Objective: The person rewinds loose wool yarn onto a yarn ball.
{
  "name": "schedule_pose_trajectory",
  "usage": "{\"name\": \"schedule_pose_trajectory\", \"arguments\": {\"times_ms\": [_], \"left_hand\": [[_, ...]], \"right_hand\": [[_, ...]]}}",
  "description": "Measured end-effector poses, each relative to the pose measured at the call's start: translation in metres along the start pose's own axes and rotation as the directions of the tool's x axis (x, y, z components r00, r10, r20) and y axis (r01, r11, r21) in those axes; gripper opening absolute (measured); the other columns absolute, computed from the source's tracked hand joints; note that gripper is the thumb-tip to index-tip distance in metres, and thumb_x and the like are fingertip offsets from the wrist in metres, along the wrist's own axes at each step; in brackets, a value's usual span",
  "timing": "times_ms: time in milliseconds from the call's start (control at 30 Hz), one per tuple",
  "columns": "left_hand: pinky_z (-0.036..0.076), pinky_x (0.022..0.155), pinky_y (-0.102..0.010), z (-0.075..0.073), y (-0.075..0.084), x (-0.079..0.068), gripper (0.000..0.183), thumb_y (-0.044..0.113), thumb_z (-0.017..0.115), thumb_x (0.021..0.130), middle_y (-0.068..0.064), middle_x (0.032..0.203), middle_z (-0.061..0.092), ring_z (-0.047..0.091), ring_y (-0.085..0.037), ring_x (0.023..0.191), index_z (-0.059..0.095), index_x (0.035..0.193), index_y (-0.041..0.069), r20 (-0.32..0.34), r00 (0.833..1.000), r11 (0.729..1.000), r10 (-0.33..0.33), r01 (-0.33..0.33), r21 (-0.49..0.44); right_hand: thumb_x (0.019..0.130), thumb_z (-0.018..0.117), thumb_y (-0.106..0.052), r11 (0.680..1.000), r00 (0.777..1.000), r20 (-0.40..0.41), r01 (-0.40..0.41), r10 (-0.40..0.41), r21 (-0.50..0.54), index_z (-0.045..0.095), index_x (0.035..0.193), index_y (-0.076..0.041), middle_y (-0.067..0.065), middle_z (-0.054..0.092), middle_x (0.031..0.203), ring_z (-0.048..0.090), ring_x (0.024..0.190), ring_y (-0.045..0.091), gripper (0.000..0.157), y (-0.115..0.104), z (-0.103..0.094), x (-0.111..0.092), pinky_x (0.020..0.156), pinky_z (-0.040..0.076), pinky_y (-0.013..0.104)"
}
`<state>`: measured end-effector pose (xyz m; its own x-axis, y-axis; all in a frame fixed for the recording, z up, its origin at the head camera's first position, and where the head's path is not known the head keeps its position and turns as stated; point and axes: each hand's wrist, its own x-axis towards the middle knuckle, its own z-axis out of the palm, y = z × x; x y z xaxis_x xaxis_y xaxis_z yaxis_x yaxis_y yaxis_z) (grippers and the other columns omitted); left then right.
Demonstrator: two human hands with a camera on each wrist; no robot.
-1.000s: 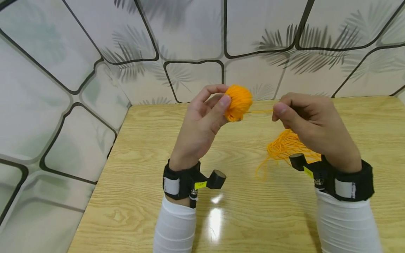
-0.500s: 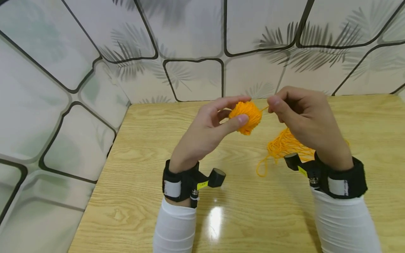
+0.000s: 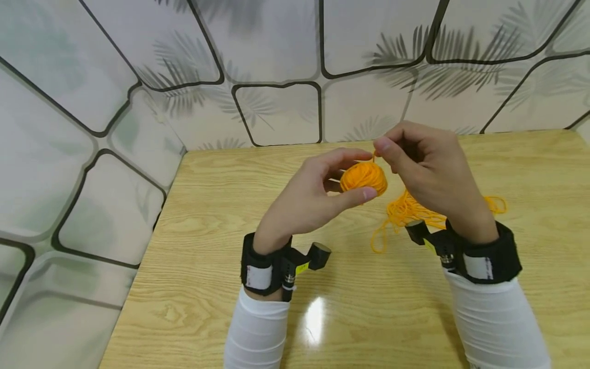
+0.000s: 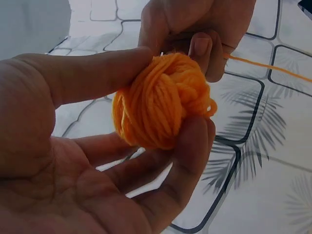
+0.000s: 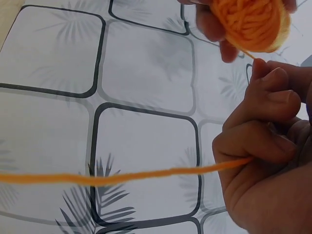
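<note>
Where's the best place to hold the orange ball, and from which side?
Hold the ball by opposite rounded sides, probably from the left, as the left hand does: its strand runs to the right hand, so that side should be free.

There is one wood-grain tabletop (image 3: pixel 193 307), with two hands over it toward the far edge: one left hand (image 3: pixel 306 200) and one right hand (image 3: pixel 428 174). One ball of orange yarn (image 3: pixel 364 177), one loose heap of orange yarn (image 3: pixel 409 210) and two visible lengths of yarn strand (image 5: pixel 97 181) show. There are two black wrist straps (image 3: pixel 506 251), two small black cameras (image 3: pixel 319 256), two yellow labels (image 3: pixel 301 268) and two white sleeves (image 3: pixel 255 333). Two patterned walls (image 3: pixel 355 113) stand at the tabletop's left and far edges.
</note>
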<state>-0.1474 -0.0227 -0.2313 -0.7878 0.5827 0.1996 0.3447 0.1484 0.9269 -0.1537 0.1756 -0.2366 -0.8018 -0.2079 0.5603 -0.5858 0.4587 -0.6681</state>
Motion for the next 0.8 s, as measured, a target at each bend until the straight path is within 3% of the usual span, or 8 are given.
{"name": "schedule_pose_trajectory", "arguments": {"times_ms": [133, 333, 433, 533, 633, 800], "left_hand": [[0.049, 0.078, -0.028, 0.000, -0.006, 0.001, 0.042, 0.023, 0.064, 0.086, -0.001, 0.107, 0.059, 0.056, -0.013, 0.092, 0.053, 0.124, 0.010, 0.002, 1.000, 1.000, 0.004, -0.004, -0.014], [0.050, 0.076, -0.027, 0.001, -0.004, 0.002, 0.036, 0.021, 0.063, 0.086, -0.002, 0.106, 0.058, 0.058, -0.013, 0.088, 0.056, 0.120, 0.009, -0.066, 0.998, 1.000, -0.004, 0.004, -0.002], [0.050, 0.077, -0.030, 0.000, -0.003, 0.002, 0.036, 0.017, 0.062, 0.087, -0.007, 0.105, 0.058, 0.059, -0.018, 0.088, 0.054, 0.120, 0.005, -0.128, 0.992, 0.995, 0.000, -0.012, -0.095], [0.049, 0.082, -0.035, -0.005, -0.005, 0.002, 0.037, 0.013, 0.059, 0.088, -0.012, 0.108, 0.057, 0.058, -0.023, 0.093, 0.051, 0.122, 0.002, -0.184, 0.982, 0.967, 0.032, -0.077, -0.242], [0.044, 0.091, -0.042, -0.014, -0.010, -0.001, 0.039, 0.012, 0.058, 0.090, -0.016, 0.116, 0.052, 0.054, -0.027, 0.100, 0.047, 0.125, -0.002, -0.159, 0.983, 0.878, 0.093, -0.156, -0.451], [0.041, 0.094, -0.040, -0.026, -0.020, -0.004, 0.045, 0.022, 0.061, 0.087, -0.015, 0.118, 0.049, 0.051, -0.027, 0.105, 0.048, 0.124, -0.001, -0.057, 0.974, 0.656, 0.218, -0.189, -0.731]], "right_hand": [[0.091, 0.056, -0.015, 1.000, 0.999, -0.028, -0.022, 0.022, 0.018, 0.062, 0.084, -0.007, 0.003, 0.046, 0.063, 0.034, 0.048, 0.011, 0.012, -0.001, 0.001, 0.002, 0.043, 0.026, 0.026], [0.090, 0.058, -0.014, 1.000, 1.000, -0.027, 0.011, -0.011, 0.013, 0.064, 0.085, -0.010, 0.000, 0.047, 0.064, 0.035, 0.049, 0.009, 0.009, -0.006, 0.001, -0.001, 0.044, 0.029, 0.026], [0.089, 0.058, -0.013, 1.000, 0.997, -0.083, 0.005, -0.002, 0.027, 0.064, 0.083, -0.007, 0.002, 0.046, 0.062, 0.035, 0.048, 0.009, 0.010, -0.007, 0.000, -0.001, 0.044, 0.028, 0.025], [0.089, 0.058, -0.013, 0.999, 0.986, -0.165, -0.018, 0.023, 0.032, 0.063, 0.082, -0.003, 0.004, 0.044, 0.060, 0.033, 0.048, 0.009, 0.014, -0.008, -0.003, -0.001, 0.043, 0.026, 0.024], [0.089, 0.059, -0.014, 0.998, 0.975, -0.218, -0.032, 0.043, 0.054, 0.063, 0.080, 0.000, 0.005, 0.043, 0.058, 0.033, 0.048, 0.010, 0.017, -0.012, -0.004, 0.000, 0.043, 0.025, 0.024], [0.090, 0.058, -0.015, 0.997, 0.972, -0.231, -0.032, 0.049, 0.077, 0.063, 0.080, 0.002, 0.005, 0.041, 0.056, 0.032, 0.047, 0.010, 0.020, -0.021, -0.005, 0.002, 0.043, 0.025, 0.025]]}}
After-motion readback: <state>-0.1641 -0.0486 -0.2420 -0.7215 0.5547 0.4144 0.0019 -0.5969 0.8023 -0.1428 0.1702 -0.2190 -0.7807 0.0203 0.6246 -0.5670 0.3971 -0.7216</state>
